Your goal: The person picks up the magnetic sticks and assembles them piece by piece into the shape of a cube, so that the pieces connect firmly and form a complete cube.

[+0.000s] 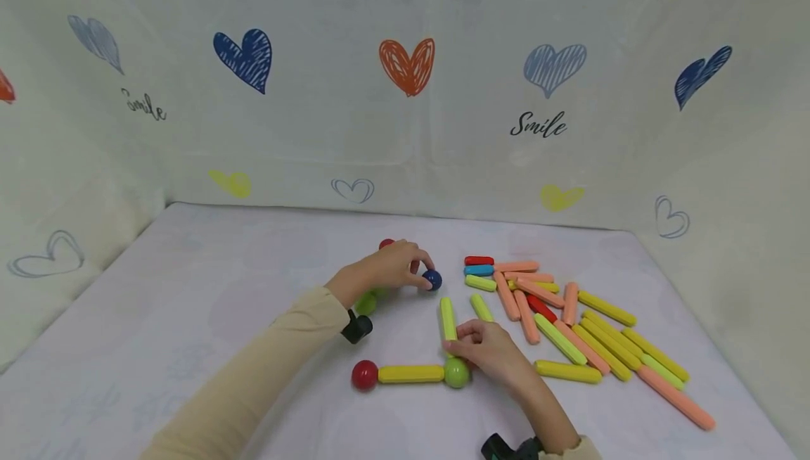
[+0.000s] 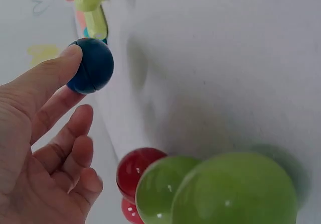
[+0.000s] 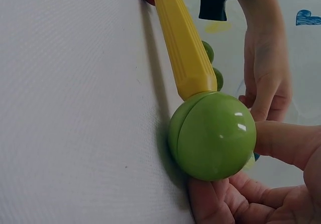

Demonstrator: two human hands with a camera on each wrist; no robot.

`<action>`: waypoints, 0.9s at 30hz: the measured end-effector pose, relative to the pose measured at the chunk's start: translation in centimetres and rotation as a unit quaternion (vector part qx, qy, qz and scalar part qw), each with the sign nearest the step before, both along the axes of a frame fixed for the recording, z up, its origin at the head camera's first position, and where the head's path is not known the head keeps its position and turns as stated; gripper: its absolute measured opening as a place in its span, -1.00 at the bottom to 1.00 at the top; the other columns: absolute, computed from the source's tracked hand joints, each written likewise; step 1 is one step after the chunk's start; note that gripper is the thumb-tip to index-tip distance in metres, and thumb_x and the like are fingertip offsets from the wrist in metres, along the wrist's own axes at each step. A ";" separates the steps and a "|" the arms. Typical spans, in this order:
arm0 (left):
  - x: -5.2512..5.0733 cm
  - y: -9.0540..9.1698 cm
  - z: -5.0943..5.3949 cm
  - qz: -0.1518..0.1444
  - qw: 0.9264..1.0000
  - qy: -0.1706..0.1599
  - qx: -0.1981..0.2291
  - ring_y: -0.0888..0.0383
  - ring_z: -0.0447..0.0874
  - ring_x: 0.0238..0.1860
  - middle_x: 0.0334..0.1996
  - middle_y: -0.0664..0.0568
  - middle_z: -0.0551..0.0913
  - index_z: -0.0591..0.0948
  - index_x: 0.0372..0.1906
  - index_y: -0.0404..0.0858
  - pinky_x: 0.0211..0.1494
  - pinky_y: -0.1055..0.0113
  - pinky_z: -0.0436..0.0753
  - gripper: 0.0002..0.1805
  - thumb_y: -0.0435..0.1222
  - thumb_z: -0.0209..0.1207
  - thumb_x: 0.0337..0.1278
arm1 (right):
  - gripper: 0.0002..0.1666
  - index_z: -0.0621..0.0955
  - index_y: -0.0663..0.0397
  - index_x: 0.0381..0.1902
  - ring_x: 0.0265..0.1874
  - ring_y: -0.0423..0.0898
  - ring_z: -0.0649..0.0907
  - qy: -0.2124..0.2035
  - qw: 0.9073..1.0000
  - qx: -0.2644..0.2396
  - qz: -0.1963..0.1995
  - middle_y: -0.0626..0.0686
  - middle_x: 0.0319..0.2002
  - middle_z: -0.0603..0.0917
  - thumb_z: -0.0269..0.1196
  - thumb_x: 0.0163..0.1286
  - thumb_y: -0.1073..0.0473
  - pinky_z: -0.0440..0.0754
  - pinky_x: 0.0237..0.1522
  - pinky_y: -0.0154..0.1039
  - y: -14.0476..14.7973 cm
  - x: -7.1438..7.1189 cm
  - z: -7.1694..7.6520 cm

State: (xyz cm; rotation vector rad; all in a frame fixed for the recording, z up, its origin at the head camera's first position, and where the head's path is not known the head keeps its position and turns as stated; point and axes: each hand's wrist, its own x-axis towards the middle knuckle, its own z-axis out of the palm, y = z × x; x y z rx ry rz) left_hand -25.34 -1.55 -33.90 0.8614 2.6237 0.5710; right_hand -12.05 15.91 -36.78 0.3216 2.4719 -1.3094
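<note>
My left hand [image 1: 397,265] pinches a dark blue ball [image 1: 432,279] between thumb and finger; the left wrist view shows the blue ball [image 2: 92,66] held at the fingertips, other fingers curled loosely. My right hand [image 1: 490,351] grips the near end of a light green stick [image 1: 447,319], close to a green ball [image 1: 456,373]. That ball joins a yellow stick [image 1: 411,374], with a red ball [image 1: 364,375] at its left end. In the right wrist view the green ball [image 3: 213,136] hides part of the fingers, and the light green stick is mostly hidden.
Loose sticks in salmon, yellow [image 1: 606,307], green, red and blue [image 1: 479,271] spread over the table's right side. A short green stick [image 1: 481,307] lies beyond my right hand. Green balls [image 1: 365,303] and a red ball [image 1: 386,243] are partly behind my left hand.
</note>
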 end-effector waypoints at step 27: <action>1.4 1.4 -1.1 0.008 0.996 -0.089 -0.018 0.18 0.51 -0.37 -0.36 0.06 0.58 0.50 0.02 -0.06 -0.24 0.41 0.54 -0.65 -0.09 0.19 0.15 | -0.61 0.61 0.19 -0.17 -0.52 -0.16 0.50 0.006 1.000 0.011 0.012 0.00 -0.47 0.58 0.35 0.14 0.03 0.51 -0.44 -0.36 0.0 -0.1 -0.4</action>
